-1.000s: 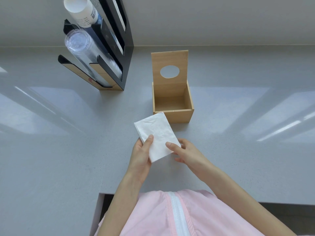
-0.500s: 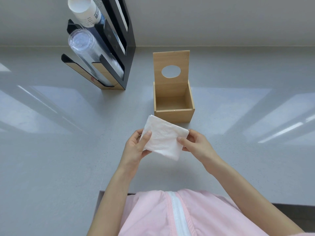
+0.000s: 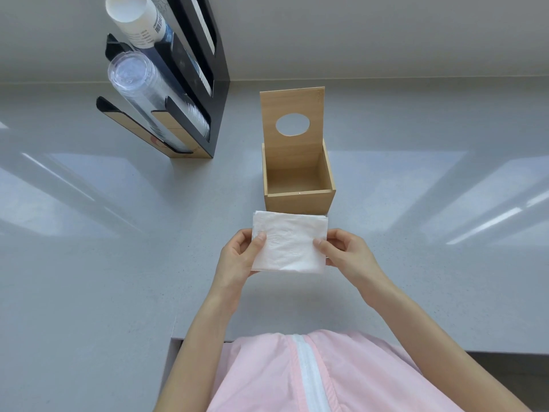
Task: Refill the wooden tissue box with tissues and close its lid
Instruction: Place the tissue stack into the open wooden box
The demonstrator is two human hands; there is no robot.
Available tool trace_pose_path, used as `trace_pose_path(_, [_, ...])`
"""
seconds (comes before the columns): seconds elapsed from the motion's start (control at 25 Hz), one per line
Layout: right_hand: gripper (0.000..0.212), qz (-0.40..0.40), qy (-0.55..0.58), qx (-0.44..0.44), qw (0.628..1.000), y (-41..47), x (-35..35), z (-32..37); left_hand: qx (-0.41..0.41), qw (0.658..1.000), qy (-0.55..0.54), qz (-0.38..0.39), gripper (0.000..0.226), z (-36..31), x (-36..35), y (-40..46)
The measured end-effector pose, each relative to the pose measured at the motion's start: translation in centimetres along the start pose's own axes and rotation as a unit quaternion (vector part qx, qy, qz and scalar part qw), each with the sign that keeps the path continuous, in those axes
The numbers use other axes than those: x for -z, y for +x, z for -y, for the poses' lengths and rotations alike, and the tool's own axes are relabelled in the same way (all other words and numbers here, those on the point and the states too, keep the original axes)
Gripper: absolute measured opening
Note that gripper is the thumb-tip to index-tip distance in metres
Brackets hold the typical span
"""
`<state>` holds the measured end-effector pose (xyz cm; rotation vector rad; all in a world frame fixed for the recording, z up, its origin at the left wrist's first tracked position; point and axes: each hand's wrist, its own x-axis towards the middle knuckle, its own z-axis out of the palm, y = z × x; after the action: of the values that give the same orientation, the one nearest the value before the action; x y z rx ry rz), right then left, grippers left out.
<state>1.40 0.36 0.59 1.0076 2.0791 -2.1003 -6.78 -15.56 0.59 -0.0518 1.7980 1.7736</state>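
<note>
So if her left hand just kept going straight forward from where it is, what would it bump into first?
Probably the wooden tissue box. The left hand, holding the tissue stack with the right hand, points roughly toward the box's near wall, though height is hard to judge.

Matt pale wooden tissue box, soft embossed paper tissues, glossy speckled grey counter

Dark print on white paper cup stack, too small to read, no other text
</note>
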Motion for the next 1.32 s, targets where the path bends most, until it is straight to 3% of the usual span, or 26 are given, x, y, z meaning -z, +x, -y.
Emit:
trace_pose_path(0.44, [0.01,-0.056,-0.062,0.063,0.994,3.6,2.3,5.4,-0.073,0.992,0.096,0.041,0.011,-6.2,-0.1,4.5])
trace_pose_path(0.72, [0.018,-0.099,-0.295,0.109,0.944,8.0,3.1,9.3,-0.105,0.961,0.252,-0.041,0.011,-8.4,-1.8,9.2])
trace_pose_path(0.84, [0.019,-0.108,-0.394,0.12,0.905,9.4,2.8,10.0,-0.134,0.905,0.395,-0.08,0.006,-8.9,-2.8,10.3])
trace_pose_path(1.04, [0.013,-0.091,-0.579,0.155,0.795,10.6,1.5,10.8,-0.214,0.766,0.596,-0.11,0.016,-8.6,-3.8,11.2])
trace_pose_path(1.2, [0.014,-0.072,-0.677,0.184,0.709,11.2,0.8,10.9,-0.259,0.645,0.714,-0.081,0.02,-8.1,-4.6,11.6])
trace_pose_path(1.32, [0.021,-0.038,-0.72,0.174,0.671,11.8,0.5,10.5,-0.24,0.599,0.763,-0.037,0.028,-7.7,-4.6,12.1])
